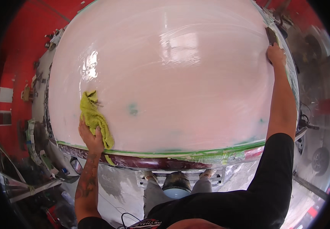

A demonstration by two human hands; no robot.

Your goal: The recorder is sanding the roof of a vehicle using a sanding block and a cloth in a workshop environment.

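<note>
A wide, wet, pale pink car roof panel (195,99) spreads in front of me, glossy with reflections and marked by a few small green patches. My left hand (91,135) is closed on a yellow-green cloth (95,114) that lies bunched on the panel's near left part. Its lower end hangs over the green-rimmed near edge. At the far right edge, my arm is stretched out and my right hand (277,55) grips a long dark sanding block (271,36). The block rests along the panel's side; its underside is hidden.
Below the near edge runs a dark red strip (153,162) of bodywork. A bucket (176,183) stands between my feet, by a slatted platform (220,176). Car parts (35,141) and clutter line the left, near a red wall (20,68). A wheel (320,160) shows at right.
</note>
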